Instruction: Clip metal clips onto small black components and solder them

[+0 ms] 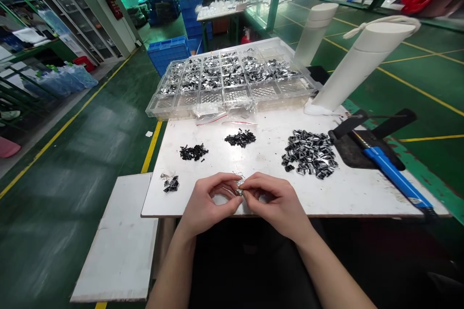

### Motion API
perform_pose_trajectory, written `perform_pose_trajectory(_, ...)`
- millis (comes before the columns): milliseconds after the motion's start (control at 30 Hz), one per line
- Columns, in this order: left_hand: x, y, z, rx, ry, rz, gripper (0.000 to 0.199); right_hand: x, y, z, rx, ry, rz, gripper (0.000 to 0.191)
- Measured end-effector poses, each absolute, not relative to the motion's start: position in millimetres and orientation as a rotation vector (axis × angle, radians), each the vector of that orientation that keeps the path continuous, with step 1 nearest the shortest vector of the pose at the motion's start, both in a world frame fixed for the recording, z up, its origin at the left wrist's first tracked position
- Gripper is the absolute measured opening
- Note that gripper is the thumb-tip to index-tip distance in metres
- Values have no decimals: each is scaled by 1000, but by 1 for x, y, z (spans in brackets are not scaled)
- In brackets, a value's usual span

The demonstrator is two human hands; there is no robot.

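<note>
mid-handling, left hand and right hand held close above the tabletop, fingers of both pinching a small metal piece, loose black pieces just beside.

We saw a bare left hand and a bare right hand — the forearms uncovered too — and dark clothing below, too shadowed to show detail.

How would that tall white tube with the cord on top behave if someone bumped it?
The white tube would probably tip fairly easily, since it stands on one narrow end on the white worktable. Its matte, paper-like surface suggests it is light for its size, though the material is hard to tell. Once down, its round body would likely roll.
</note>
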State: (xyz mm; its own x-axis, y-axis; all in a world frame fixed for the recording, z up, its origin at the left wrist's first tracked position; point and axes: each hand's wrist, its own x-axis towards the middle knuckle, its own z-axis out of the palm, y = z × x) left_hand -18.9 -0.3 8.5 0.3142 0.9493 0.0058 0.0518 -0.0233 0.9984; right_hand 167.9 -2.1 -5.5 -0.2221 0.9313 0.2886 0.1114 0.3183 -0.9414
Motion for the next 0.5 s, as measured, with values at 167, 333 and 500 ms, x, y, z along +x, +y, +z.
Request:
perform_pose_trajectory(167, -22, 3, 9, 1297, 979, 901, 30, 172, -5, -2, -948, -1740, 1006, 18)
perform_pose_trajectory(333, -26, 2, 6, 1215, 971, 916, 33, 188, 8, 28, -922, -1969, 1080, 19)
perform_pose_trajectory(500, -27, 0, 8, 1266, 1007, 925, 28, 169, 57, 52, -1012, -2071, 877, 16)
